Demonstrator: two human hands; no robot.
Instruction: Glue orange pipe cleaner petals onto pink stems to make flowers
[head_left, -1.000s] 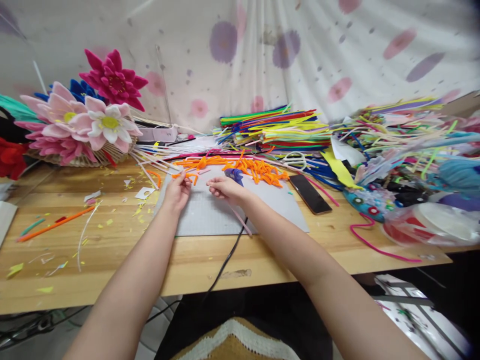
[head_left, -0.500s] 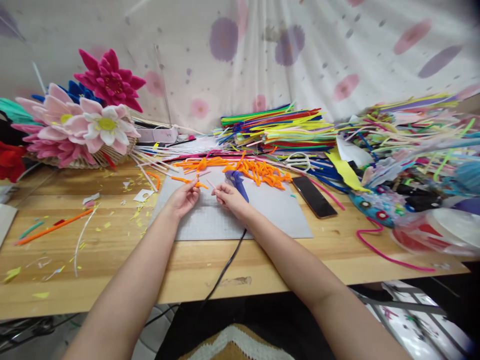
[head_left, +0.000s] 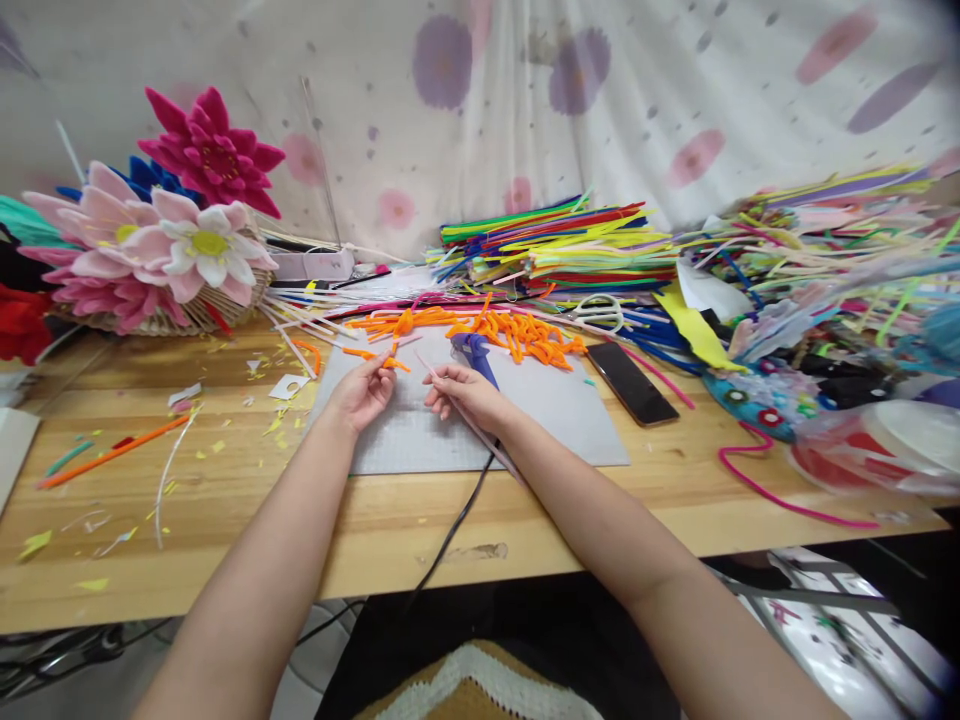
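Over the left part of a grey mat (head_left: 555, 420), my left hand (head_left: 365, 394) pinches a small twisted orange piece (head_left: 394, 364) at its fingertips. My right hand (head_left: 459, 388) holds a thin pale pink stem (head_left: 487, 440), whose tip points up and left toward the orange piece. The stem's long end runs back under the palm beside my right forearm. The two hands are a short gap apart. Behind my right hand lies a blue-purple glue gun (head_left: 474, 358), partly covered by the hand.
Orange twisted pieces (head_left: 525, 335) lie along the mat's back edge. A phone (head_left: 631, 384), white scissors (head_left: 600, 312) and bundled colourful stems (head_left: 570, 250) are beyond. Fuzzy flowers (head_left: 210, 245) stand at the left. A black cable (head_left: 457, 525) crosses the front edge.
More of the pale pink stem now shows, trailing along my right forearm. My right hand has turned slightly and its lower fingers have loosened. The view has shifted a little.
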